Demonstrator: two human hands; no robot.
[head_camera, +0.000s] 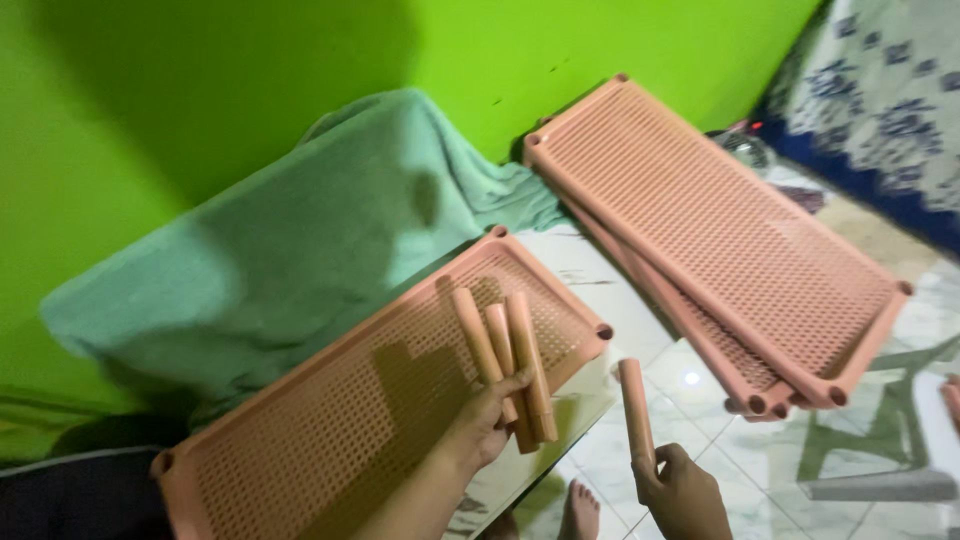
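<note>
My left hand grips a bundle of three salmon-pink plastic tubes, held upright over a perforated pink shelf tray. That tray leans tilted against something covered by a pale green towel. My right hand holds a single pink tube upright, a little to the right of the tray's corner socket. Both hands are closed around their tubes.
A stack of similar pink shelf trays leans against the bright green wall at the right. A patterned blue-and-white cloth lies far right. My bare foot rests on the tiled floor.
</note>
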